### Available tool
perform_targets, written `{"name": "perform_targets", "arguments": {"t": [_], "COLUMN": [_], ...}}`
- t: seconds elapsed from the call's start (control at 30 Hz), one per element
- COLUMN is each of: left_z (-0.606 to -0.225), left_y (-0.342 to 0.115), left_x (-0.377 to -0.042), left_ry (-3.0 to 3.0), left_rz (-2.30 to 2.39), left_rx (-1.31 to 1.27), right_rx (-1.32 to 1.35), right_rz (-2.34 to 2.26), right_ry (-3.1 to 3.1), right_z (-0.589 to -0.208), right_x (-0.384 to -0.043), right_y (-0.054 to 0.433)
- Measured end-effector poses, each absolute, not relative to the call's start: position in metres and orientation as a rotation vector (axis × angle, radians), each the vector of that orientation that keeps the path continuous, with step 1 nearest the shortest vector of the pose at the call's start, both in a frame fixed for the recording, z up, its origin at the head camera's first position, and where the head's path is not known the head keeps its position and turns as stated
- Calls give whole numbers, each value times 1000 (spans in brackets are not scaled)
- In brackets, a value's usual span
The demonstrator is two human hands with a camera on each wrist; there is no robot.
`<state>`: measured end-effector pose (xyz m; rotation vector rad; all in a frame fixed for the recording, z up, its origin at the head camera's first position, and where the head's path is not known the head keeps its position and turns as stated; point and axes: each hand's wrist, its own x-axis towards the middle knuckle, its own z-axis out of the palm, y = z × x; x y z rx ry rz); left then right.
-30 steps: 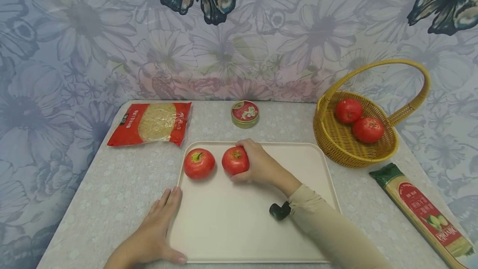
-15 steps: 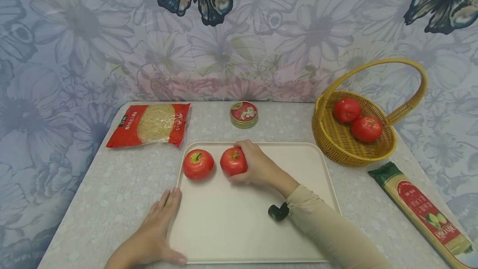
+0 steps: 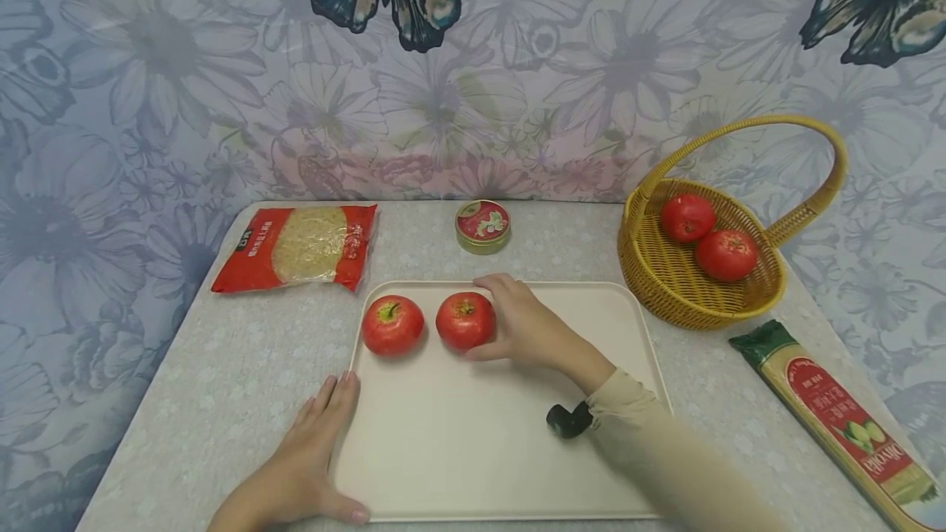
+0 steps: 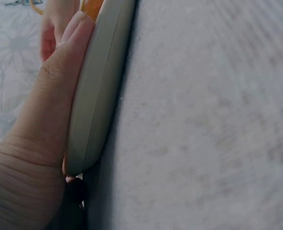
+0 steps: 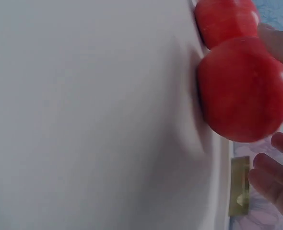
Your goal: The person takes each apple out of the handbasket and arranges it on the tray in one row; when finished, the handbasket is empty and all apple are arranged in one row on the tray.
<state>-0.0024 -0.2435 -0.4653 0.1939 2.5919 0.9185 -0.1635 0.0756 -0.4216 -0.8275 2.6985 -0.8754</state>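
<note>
Two red apples stand side by side at the back left of a cream tray [image 3: 473, 442]: one apple [image 3: 392, 325] at its corner, the other apple [image 3: 464, 322] just to the right. My right hand [image 3: 543, 335] is around the right side of that second apple, fingers spread. In the right wrist view a gap shows between the fingers [image 5: 276, 177] and the apple [image 5: 244, 91]; the thumb lies close to it. Along the tray's left edge rests my left hand [image 3: 303, 450], fingers straight. The left wrist view has its thumb [image 4: 50, 91] against the tray's side [image 4: 100, 86].
A yellow wicker basket [image 3: 637, 294] with two more apples [image 3: 707, 236] stands at the back right. Nearby lies a long noodle pack [image 3: 842, 425]. Behind the tray are a round tin [image 3: 483, 227] and a red bag of dried noodles [image 3: 296, 247].
My right hand has loosened from the second apple and drawn slightly to the right. That apple stays on the tray. The left hand keeps its place.
</note>
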Motion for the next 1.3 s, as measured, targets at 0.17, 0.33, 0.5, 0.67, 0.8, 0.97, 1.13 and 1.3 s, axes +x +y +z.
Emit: {"name": "perform_targets", "arguments": {"t": [0.17, 0.33, 0.5, 0.67, 0.8, 0.97, 1.13, 1.3], "left_z": [-467, -467, -467, -466, -465, -467, -468, -469], "left_y": [-243, -242, -242, -242, -243, -244, -244, -244], "left_x": [-2, -2, -2, -3, -2, 0, -1, 0], "left_ry": [2610, 2600, 2608, 2606, 2637, 2666, 2638, 2653], "left_rz": [897, 896, 878, 874, 877, 879, 896, 897], "left_rx": [207, 187, 195, 209, 249, 275, 238, 263], "right_rx": [-832, -805, -772, -721, -629, -427, -167, -30], "right_rz": [-903, -957, -1014, -1037, -1043, -1042, -942, -801], "right_ry": [2728, 2764, 2865, 3003, 3093, 3163, 3186, 3170], "right_z": [-406, -390, -376, -367, -364, -363, -368, -376], "right_x": [-160, -156, -156, -161, -173, -188, -201, -213], "right_y": [95, 122, 155, 195, 232, 277, 317, 341]}}
